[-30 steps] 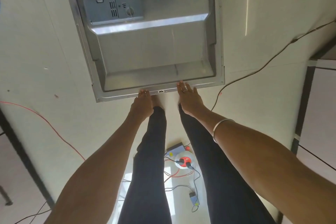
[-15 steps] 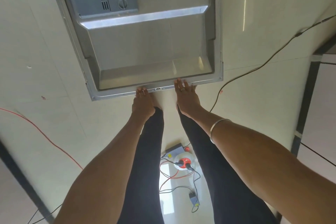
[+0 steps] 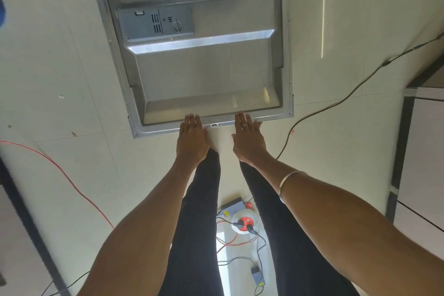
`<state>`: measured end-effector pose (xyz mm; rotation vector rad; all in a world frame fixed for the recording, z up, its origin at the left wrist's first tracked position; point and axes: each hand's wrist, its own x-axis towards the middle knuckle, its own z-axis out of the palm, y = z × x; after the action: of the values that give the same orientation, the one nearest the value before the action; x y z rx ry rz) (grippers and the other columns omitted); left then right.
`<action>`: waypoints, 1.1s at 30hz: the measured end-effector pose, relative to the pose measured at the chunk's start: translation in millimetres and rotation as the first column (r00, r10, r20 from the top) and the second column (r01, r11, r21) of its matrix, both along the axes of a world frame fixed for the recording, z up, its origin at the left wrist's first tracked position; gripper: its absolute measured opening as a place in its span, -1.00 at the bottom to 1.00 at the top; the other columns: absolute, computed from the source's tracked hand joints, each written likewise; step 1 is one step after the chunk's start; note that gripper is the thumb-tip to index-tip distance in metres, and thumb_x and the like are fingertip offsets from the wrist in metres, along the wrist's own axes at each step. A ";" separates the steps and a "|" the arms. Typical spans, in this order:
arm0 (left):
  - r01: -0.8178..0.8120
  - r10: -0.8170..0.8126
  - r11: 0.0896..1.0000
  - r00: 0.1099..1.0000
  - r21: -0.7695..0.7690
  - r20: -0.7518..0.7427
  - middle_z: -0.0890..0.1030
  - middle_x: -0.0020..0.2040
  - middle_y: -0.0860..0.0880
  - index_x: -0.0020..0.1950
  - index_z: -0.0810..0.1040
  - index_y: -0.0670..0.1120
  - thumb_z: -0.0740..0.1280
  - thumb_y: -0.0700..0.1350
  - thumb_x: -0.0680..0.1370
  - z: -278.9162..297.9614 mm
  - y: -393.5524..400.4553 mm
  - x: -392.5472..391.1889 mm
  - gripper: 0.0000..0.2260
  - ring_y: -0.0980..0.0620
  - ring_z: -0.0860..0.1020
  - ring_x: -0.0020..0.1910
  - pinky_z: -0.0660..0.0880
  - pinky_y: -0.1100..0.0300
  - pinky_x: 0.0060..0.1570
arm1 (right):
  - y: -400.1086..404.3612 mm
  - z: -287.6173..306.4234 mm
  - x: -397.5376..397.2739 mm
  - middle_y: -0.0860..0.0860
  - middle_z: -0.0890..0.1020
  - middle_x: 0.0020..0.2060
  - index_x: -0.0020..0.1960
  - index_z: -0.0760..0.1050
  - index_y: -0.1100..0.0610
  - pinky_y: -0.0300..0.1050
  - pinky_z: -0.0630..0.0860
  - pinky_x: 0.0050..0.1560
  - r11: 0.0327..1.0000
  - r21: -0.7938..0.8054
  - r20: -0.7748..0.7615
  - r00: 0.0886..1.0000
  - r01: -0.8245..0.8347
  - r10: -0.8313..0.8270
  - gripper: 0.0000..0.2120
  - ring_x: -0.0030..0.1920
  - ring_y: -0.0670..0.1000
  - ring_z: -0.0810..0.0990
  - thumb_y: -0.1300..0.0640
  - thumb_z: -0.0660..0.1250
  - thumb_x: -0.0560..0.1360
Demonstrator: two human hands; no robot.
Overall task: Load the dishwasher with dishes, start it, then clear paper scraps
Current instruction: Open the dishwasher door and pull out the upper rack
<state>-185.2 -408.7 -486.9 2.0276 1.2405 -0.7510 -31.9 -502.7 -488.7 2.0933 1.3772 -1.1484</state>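
The dishwasher door (image 3: pixel 204 74) lies folded down in front of me, its steel inner face up, with a grey detergent dispenser (image 3: pixel 156 24) set in the upper left part. My left hand (image 3: pixel 192 138) lies flat with straight fingers on the door's near edge, left of the latch (image 3: pixel 214 125). My right hand (image 3: pixel 247 138), wearing a ring, lies flat with straight fingers on the same edge, right of the latch. Neither hand holds anything. The dishwasher's racks and dishes are out of view.
My legs stand on a pale tiled floor (image 3: pixel 72 79). A red cable (image 3: pixel 79 190) runs at the left, a black cable (image 3: pixel 336 106) at the right. A white and red socket reel (image 3: pixel 243 223) with plugs lies behind my feet. A white cabinet (image 3: pixel 425 151) stands at the right.
Both hands have flattened, the fingers now stretched over the door's near edge. The view has tilted, showing more of the door's upper part.
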 end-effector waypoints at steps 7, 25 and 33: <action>-0.020 0.015 0.997 0.997 0.068 0.077 -0.01 0.60 -0.19 0.59 -0.03 -0.21 -0.22 0.09 0.65 44.1 28.9 18.6 -0.42 -0.13 -0.07 0.59 -0.08 -0.01 0.56 | 44.6 37.4 17.3 0.12 -0.14 0.59 0.60 -0.21 0.19 0.13 -0.10 0.57 0.995 0.079 -0.002 0.998 0.056 -0.056 -0.36 0.58 0.14 -0.17 -0.11 -0.08 0.67; -0.090 -0.003 0.926 0.970 0.367 0.244 0.03 0.60 -0.20 0.59 -0.02 -0.23 -0.20 0.11 0.66 151.6 181.6 86.9 -0.40 -0.13 -0.04 0.59 -0.08 0.00 0.56 | 207.1 157.1 94.1 0.14 -0.12 0.59 0.59 -0.19 0.24 0.09 -0.16 0.57 0.939 0.343 0.095 0.994 0.021 -0.057 -0.37 0.58 0.15 -0.16 -0.11 -0.14 0.68; -0.056 -0.106 0.854 0.955 0.518 0.278 0.01 0.59 -0.24 0.58 -0.03 -0.28 -0.07 0.02 0.70 205.0 263.1 116.4 -0.46 -0.16 -0.05 0.59 -0.10 0.00 0.56 | 277.2 207.1 130.8 0.13 -0.13 0.59 0.59 -0.20 0.23 0.07 -0.18 0.56 0.893 0.450 0.159 0.985 -0.019 -0.060 -0.37 0.59 0.13 -0.17 -0.08 -0.10 0.68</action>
<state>-68.8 -145.6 -281.9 2.4782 1.3355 -0.0933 98.9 -225.5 -281.6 2.4555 1.6615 -0.6753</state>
